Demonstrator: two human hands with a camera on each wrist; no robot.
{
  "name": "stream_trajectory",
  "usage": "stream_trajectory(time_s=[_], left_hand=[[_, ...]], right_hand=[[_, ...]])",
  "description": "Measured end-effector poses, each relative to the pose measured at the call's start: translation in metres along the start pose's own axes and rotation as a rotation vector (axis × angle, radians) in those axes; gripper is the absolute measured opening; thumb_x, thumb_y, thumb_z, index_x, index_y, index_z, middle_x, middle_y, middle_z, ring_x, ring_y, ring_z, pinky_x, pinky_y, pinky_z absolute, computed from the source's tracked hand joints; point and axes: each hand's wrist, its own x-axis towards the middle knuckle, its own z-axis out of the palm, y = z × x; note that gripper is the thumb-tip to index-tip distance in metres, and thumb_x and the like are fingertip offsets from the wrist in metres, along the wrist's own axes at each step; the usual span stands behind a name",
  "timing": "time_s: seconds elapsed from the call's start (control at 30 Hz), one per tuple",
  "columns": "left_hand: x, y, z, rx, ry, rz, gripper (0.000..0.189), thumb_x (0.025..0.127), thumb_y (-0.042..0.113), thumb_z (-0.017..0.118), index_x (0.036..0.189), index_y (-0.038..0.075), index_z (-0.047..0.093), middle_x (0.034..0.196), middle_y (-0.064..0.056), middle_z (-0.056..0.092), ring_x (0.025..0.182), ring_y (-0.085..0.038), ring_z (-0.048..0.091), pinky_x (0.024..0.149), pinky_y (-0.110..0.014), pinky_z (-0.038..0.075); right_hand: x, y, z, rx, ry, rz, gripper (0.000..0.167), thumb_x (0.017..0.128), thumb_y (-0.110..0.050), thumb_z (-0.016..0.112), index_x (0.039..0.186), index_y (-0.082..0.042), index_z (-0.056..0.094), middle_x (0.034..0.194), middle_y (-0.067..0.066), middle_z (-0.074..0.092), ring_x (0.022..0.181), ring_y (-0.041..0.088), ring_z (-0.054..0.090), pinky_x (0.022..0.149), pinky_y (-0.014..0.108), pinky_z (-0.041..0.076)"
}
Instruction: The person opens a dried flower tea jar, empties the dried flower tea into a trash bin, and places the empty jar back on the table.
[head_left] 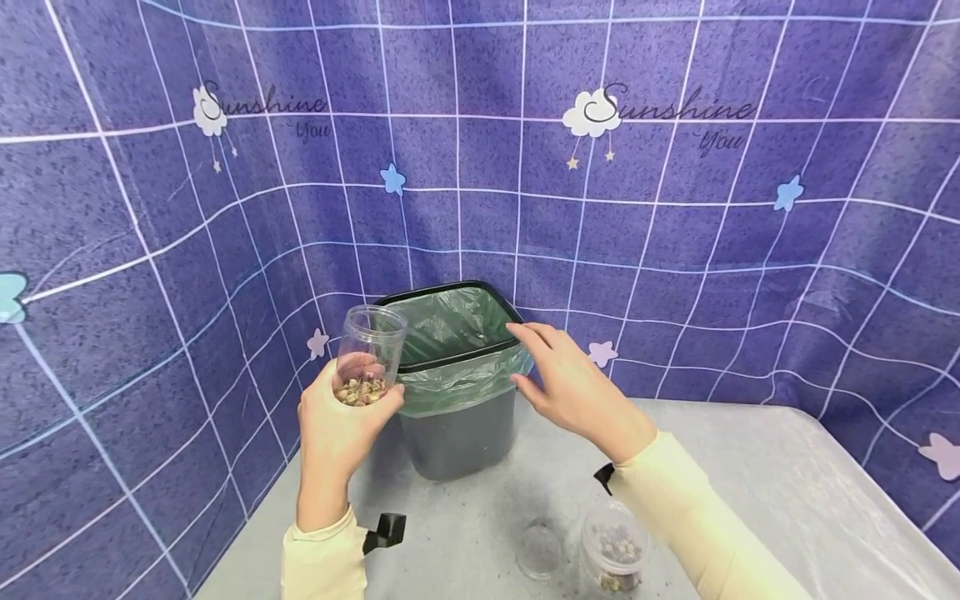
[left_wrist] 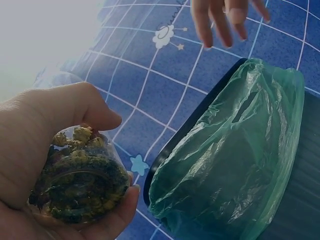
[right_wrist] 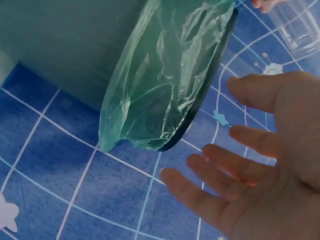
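My left hand (head_left: pixel 337 425) grips a clear plastic jar (head_left: pixel 372 333) without a lid, tilted a little beside the bin's left rim. Dried flower buds (head_left: pixel 362 390) lie in its bottom; the left wrist view shows them yellowish and dark through the base (left_wrist: pixel 85 185). A grey trash bin (head_left: pixel 461 437) with a black rim stands ahead, lined with a green plastic bag (head_left: pixel 457 383) folded over the rim. My right hand (head_left: pixel 573 383) is at the bin's right rim, fingers extended and holding nothing. In the right wrist view its fingers (right_wrist: pixel 200 200) are spread near the bag (right_wrist: pixel 155 90).
On the grey-white table (head_left: pixel 712 467), a second clear jar (head_left: pixel 617 546) with dried buds stands at the front, below my right forearm. A clear round lid (head_left: pixel 538 550) lies left of it. Small crumbs dot the tabletop. A purple gridded curtain (head_left: pixel 487 167) hangs behind and at the sides.
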Motion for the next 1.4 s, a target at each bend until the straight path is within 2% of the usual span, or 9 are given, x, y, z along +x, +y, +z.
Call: stream_trajectory(time_s=[0.23, 0.43, 0.67, 0.83, 1.03, 1.4], left_hand=[[0.001, -0.002, 0.0, 0.007, -0.001, -0.006, 0.044, 0.075, 0.02, 0.089, 0.115, 0.018, 0.071, 0.102, 0.006, 0.077, 0.091, -0.006, 0.067, 0.078, -0.016, 0.047], [0.001, -0.003, 0.001, 0.004, -0.002, -0.007, 0.046, 0.075, 0.019, 0.089, 0.117, 0.015, 0.07, 0.103, 0.006, 0.077, 0.093, -0.006, 0.067, 0.08, -0.016, 0.047], [0.001, -0.004, 0.001, 0.013, 0.003, 0.0, 0.044, 0.075, 0.019, 0.089, 0.115, 0.017, 0.071, 0.102, 0.005, 0.077, 0.092, -0.007, 0.068, 0.079, -0.017, 0.047], [0.001, -0.004, 0.002, 0.018, 0.006, 0.001, 0.045, 0.073, 0.018, 0.089, 0.115, 0.017, 0.07, 0.102, 0.007, 0.076, 0.093, -0.008, 0.068, 0.08, -0.019, 0.047], [0.0, -0.002, 0.007, 0.008, -0.013, 0.008, 0.048, 0.073, 0.018, 0.09, 0.117, 0.017, 0.07, 0.103, 0.007, 0.076, 0.094, -0.009, 0.069, 0.081, -0.017, 0.048], [-0.001, 0.003, 0.006, -0.007, 0.023, 0.01, 0.047, 0.073, 0.016, 0.09, 0.116, 0.017, 0.071, 0.101, 0.006, 0.076, 0.091, -0.007, 0.07, 0.081, -0.015, 0.049]], right_hand=[[0.02, 0.004, 0.008, -0.018, -0.053, -0.056, 0.059, 0.095, -0.025, 0.075, 0.146, -0.003, 0.053, 0.139, 0.013, 0.06, 0.132, 0.031, 0.055, 0.114, 0.042, 0.043], [0.031, 0.009, 0.018, 0.001, -0.085, -0.095, 0.05, 0.096, -0.022, 0.075, 0.139, -0.002, 0.059, 0.134, 0.012, 0.063, 0.126, 0.031, 0.058, 0.11, 0.041, 0.045], [0.038, 0.016, 0.028, 0.028, -0.079, -0.138, 0.033, 0.096, -0.014, 0.073, 0.125, -0.001, 0.068, 0.116, 0.011, 0.07, 0.109, 0.031, 0.061, 0.099, 0.042, 0.049], [0.04, 0.022, 0.035, 0.025, -0.082, -0.145, 0.026, 0.096, -0.012, 0.072, 0.121, -0.003, 0.071, 0.11, 0.009, 0.072, 0.102, 0.03, 0.06, 0.092, 0.042, 0.049], [0.04, 0.028, 0.043, 0.005, -0.049, -0.142, 0.019, 0.096, -0.01, 0.071, 0.115, -0.005, 0.073, 0.101, 0.007, 0.072, 0.092, 0.029, 0.059, 0.085, 0.041, 0.05], [0.047, 0.03, 0.053, -0.023, -0.022, -0.19, 0.015, 0.092, -0.004, 0.073, 0.106, -0.01, 0.071, 0.098, 0.003, 0.072, 0.082, 0.027, 0.055, 0.079, 0.037, 0.047]])
